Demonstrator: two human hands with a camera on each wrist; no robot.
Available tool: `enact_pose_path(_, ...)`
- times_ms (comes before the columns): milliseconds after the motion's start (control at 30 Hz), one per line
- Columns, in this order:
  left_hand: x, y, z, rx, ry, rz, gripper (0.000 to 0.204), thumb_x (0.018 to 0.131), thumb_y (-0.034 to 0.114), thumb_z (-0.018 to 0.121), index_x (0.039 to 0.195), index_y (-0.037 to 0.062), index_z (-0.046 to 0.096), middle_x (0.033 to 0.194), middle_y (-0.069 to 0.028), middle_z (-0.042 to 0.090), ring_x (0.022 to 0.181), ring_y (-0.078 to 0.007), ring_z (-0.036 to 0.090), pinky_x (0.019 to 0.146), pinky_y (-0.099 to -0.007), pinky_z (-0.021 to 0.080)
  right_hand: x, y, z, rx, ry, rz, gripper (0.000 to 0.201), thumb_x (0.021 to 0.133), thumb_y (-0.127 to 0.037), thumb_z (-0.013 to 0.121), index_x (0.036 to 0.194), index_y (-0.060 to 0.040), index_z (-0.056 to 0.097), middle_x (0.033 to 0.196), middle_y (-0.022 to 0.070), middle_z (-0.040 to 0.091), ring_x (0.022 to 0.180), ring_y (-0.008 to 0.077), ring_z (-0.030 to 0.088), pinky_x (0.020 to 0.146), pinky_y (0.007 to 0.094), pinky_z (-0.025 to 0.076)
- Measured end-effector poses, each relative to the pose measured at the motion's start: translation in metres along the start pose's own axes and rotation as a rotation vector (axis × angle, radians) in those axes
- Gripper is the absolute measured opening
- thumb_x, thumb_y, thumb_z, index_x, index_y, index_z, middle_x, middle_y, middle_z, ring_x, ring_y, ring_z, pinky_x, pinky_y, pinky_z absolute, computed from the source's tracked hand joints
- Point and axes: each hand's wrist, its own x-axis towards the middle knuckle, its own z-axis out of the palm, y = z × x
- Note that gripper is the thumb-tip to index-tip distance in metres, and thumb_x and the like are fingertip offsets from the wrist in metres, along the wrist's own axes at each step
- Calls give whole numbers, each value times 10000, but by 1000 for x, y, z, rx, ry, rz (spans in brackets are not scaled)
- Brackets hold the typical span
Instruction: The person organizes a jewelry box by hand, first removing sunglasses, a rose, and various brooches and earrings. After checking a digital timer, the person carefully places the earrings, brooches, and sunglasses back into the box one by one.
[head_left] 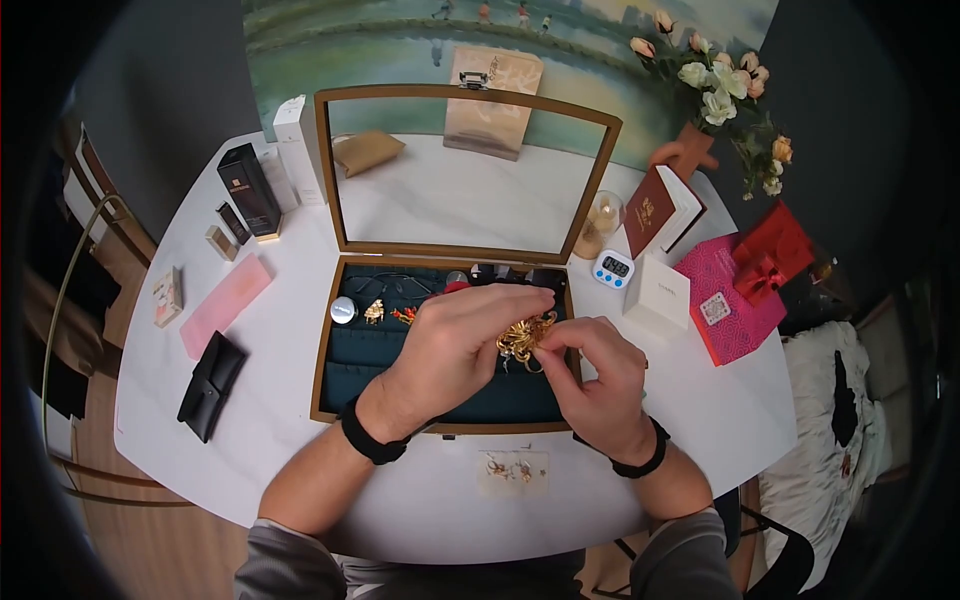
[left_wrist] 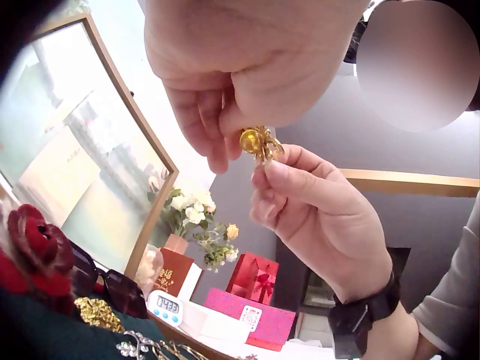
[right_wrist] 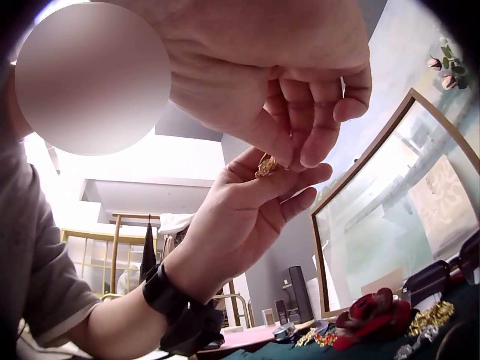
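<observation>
Gold-coloured metal ornament, looped and openwork (head_left: 520, 342), held up above the wood-framed jewellery box with dark green lining (head_left: 500, 429). Right hand (head_left: 600, 380): thumb and fingertips together, pinching it. Left hand (head_left: 445, 345): thumb and fingers curled in, gripping it from the other side.

Writing: white digital timer with blue buttons (head_left: 613, 269), digits apparently 0433. Gold marks on the tall black carton (head_left: 250, 195) and dark red hardback book (head_left: 650, 210), and faint lettering on the square white box (head_left: 660, 292), too small to make out.

Hidden: fingers cover part of the ornament; left hand blocks some of the tray, including much of the dark red fabric rose (right_wrist: 373, 319). Black sunglasses (left_wrist: 109, 285) cut across by the rose. Just in front of the box, a pale card bearing earrings (head_left: 513, 472).
</observation>
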Motion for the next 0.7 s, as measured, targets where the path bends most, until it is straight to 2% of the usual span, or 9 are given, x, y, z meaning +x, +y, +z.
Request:
enact_pose_path(200,1,-2,0,17,-12,9,476,854,-217,569,1244,-20,757,1244,-185,788,1168,-354,774,1058,-416,582,2,2,1,2,31,-12,200,834,99,826,957,-7,710,955,107,765,862,261,734,776,347,569)
enact_pose_path(267,0,-2,1,15,-10,3,490,856,-217,566,1263,-18,751,1253,-184,786,1170,-355,773,1064,-415,577,2,3,4,25,79,-37,194,840,78,805,970,-30,709,909,81,742,814,280,714,756,384,504)
enact_pose_path(700,-3,-4,6,69,-30,-22,602,834,-218,564,1375,0,717,1239,-181,795,1118,-322,793,1066,-385,565,2,4,-1,-12,52,-87,211,845,73,791,976,-57,689,938,67,746,831,271,715,793,388,490)
